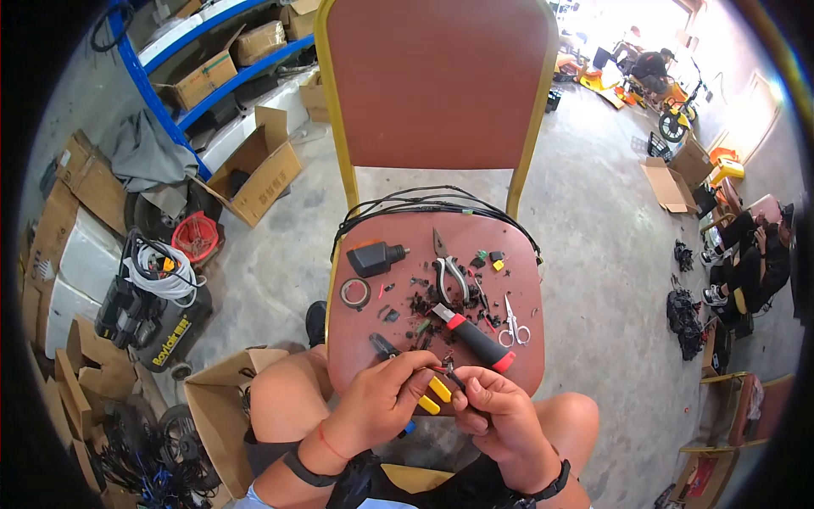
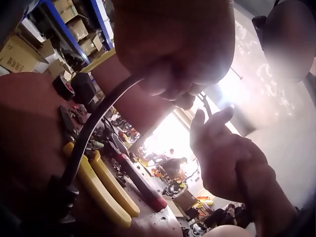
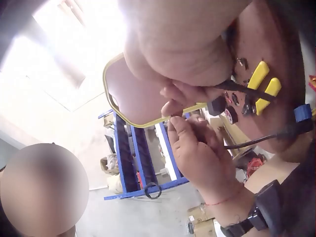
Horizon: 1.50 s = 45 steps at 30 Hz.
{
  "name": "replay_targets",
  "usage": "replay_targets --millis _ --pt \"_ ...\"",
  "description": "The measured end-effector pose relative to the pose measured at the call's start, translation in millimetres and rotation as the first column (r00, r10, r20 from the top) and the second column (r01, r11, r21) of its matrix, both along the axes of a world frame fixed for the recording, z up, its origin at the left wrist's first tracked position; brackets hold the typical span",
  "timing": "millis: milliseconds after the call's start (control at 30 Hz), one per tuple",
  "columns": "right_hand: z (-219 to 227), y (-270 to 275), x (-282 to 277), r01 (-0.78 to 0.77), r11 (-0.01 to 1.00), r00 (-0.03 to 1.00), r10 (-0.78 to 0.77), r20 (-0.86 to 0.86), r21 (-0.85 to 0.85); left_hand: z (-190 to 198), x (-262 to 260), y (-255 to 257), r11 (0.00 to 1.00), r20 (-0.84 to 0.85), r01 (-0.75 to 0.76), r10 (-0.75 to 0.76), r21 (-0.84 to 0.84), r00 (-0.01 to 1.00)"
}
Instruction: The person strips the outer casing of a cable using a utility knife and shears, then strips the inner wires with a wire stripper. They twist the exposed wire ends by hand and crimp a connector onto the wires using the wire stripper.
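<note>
Above the chair seat's front edge, my left hand (image 1: 377,399) and right hand (image 1: 502,409) meet fingertip to fingertip. Out of the left hand (image 2: 173,44) runs a black cable (image 2: 94,126), bending down to a dark connector (image 2: 61,195). The right hand (image 3: 182,44) pinches a black cable (image 3: 242,90) near its end, where thin wire ends (image 1: 446,365) show between the hands; fingers hide the exact join. Yellow-handled pliers (image 1: 436,395) lie on the seat beneath, partly covered by the left hand. A blue-tipped connector (image 3: 302,113) hangs near the lap.
The red chair seat (image 1: 356,242) bears a red-and-black utility knife (image 1: 479,342), needle-nose pliers (image 1: 449,267), scissors (image 1: 513,327), a tape roll (image 1: 354,293), a black bottle (image 1: 377,257) and black scraps. A cable bundle (image 1: 441,202) lies along its back. An open cardboard box (image 1: 220,407) stands at left.
</note>
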State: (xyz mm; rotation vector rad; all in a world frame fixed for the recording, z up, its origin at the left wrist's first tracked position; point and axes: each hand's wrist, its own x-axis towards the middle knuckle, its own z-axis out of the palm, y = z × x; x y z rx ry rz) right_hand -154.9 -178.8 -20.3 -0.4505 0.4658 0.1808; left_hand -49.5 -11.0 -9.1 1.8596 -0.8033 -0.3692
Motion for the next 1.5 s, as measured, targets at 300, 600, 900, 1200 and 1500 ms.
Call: replay_targets --millis 300,600,900,1200,1500 --pt "-6 6 2 -0.143 0.981 0.978 0.119 0.173 0.131 -1 -14 -4 0.982 -0.246 -0.092 0.050 -0.164 0.968" --pt "-12 14 3 -0.142 0.977 0.953 0.092 0.289 0.160 2 -23 -11 0.959 -0.289 -0.142 0.067 -0.246 0.955" --pt "6 -3 -6 -0.009 0.925 0.991 0.059 0.120 -0.381 12 -7 8 0.999 0.227 -0.033 0.025 0.032 0.974" --pt "-15 5 -8 0.032 0.338 0.981 0.168 0.094 -0.941 10 -13 16 0.999 -0.117 -0.045 0.046 0.014 0.992" --pt "-20 -7 24 0.047 -0.557 0.999 0.009 0.051 -0.829 -1 9 45 0.965 -0.333 -0.246 0.204 -0.091 0.921"
